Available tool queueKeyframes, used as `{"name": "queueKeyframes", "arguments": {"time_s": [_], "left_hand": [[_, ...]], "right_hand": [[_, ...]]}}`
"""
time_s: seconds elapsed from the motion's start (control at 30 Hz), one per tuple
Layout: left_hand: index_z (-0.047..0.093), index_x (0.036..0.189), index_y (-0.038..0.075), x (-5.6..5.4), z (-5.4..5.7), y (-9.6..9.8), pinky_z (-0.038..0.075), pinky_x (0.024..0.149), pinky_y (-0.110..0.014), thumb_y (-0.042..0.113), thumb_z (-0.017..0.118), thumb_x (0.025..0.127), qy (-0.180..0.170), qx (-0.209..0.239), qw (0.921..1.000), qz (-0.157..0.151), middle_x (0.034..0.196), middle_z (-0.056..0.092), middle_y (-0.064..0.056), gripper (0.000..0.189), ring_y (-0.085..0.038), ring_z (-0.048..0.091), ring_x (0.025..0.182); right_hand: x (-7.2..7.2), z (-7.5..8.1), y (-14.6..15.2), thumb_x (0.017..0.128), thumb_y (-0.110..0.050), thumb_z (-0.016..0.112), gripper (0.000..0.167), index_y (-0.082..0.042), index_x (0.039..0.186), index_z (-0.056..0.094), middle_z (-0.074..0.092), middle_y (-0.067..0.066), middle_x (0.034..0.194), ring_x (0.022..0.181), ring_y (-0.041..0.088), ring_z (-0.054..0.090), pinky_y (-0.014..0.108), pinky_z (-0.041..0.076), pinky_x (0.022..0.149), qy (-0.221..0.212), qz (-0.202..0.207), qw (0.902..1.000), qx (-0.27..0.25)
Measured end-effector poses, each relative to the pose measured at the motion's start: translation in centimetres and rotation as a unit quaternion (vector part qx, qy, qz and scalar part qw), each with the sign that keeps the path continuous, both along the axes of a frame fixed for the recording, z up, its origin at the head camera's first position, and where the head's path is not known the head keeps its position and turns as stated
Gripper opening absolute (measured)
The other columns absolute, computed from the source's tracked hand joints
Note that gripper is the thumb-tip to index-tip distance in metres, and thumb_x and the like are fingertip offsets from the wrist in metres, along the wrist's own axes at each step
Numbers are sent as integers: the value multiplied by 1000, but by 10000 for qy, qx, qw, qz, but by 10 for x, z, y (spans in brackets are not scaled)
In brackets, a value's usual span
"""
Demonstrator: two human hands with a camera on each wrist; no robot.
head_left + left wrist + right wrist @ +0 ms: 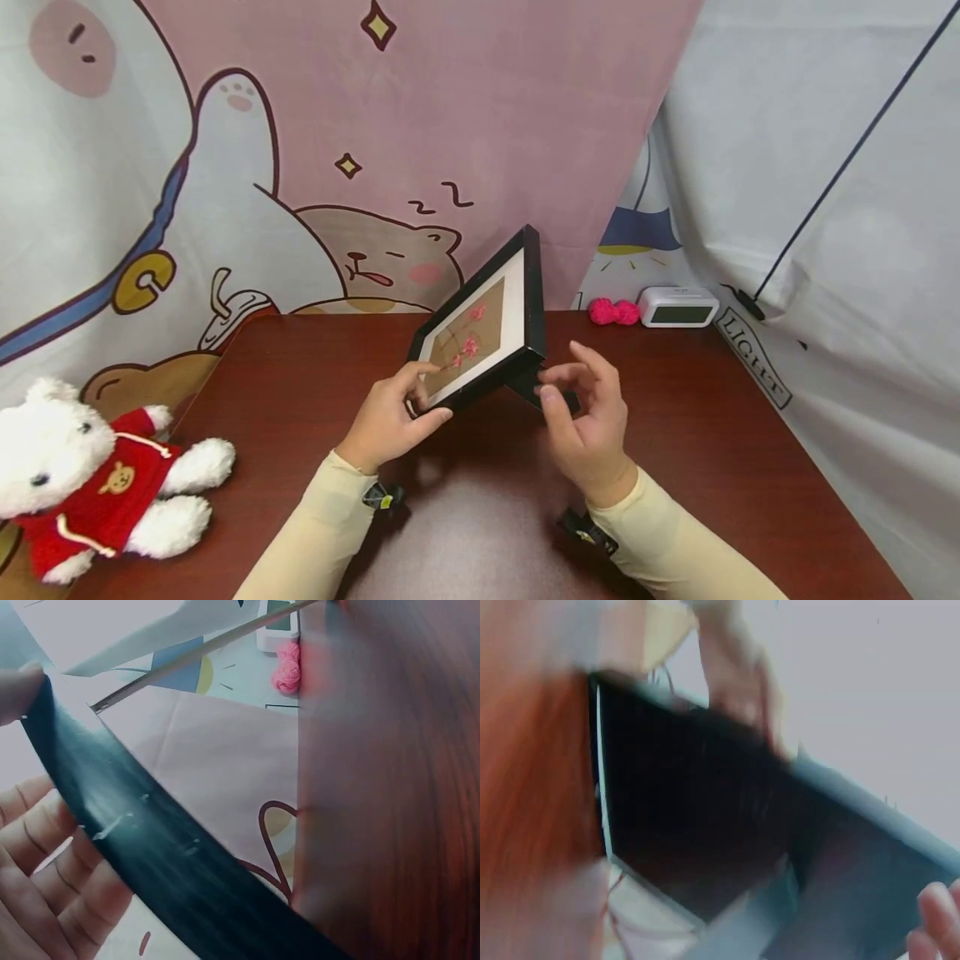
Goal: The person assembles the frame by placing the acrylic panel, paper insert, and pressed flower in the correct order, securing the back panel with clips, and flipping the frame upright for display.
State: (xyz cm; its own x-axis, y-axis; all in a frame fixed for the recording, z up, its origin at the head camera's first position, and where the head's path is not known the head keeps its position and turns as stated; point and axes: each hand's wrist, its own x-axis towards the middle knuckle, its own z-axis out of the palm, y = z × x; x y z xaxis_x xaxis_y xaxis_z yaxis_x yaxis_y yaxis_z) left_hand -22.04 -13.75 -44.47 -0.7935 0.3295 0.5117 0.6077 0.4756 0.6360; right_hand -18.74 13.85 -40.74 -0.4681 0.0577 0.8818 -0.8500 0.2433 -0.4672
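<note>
A black picture frame (534,292) with a pink-blossom picture (468,337) is held tilted above the table in the head view. My left hand (393,412) grips its near lower edge; in the left wrist view the fingers (64,859) and thumb lie on either side of the dark frame edge (142,810). Folded out behind the frame is its black stand (536,390). Beside the stand is my right hand (592,425), fingers loosely bent, holding nothing. Blurred in the right wrist view are the frame's dark back (690,795) and the right fingertips (939,919), apart from it.
At the table's (675,467) back right stand a white digital clock (678,307) and a pink yarn bundle (613,312). A white plush toy (112,483) in a red top sits at the left. Printed cloth (525,108) hangs behind the table.
</note>
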Motion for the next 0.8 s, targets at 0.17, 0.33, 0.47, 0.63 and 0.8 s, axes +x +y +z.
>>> {"name": "queueKeyframes", "arguments": {"time_s": [0.17,0.33,0.47,0.63,0.8], "left_hand": [[64,130,6,4,4,4,52,54,-24,20,93,81,-96,-123,9995,286,71,64,9,58,-3,59,57],[65,129,5,9,5,12,51,54,-23,16,91,83,-26,-109,9994,315,75,70,7,54,-2,61,60],[65,128,4,13,5,20,54,54,-25,11,86,87,-55,-18,10000,-63,80,75,4,47,-6,64,58],[64,129,5,19,2,30,60,64,-30,10,81,88,-130,-2,9986,-511,89,78,0,45,-8,71,69],[60,135,4,23,-1,38,63,81,-37,6,79,89,-369,25,9912,-1274,108,80,-10,50,-18,78,97]], "right_hand": [[23,2,-17,86,-1,70,68,13,148,47,72,20,111,85,25,73,24,61,80,54,31,9978,660],[25,0,-18,83,-1,72,87,10,160,33,65,20,117,96,27,72,31,61,84,-295,-363,9928,1099],[18,-3,-16,83,3,73,94,5,164,26,55,23,118,99,30,70,27,59,90,-596,-579,9921,935],[6,-10,-14,85,10,73,93,-3,166,28,45,31,122,96,33,67,19,56,94,-1178,-534,9914,218],[-3,-16,-11,88,4,78,103,-18,170,19,44,27,129,94,29,68,16,56,88,-2034,-592,9772,-115]]}}
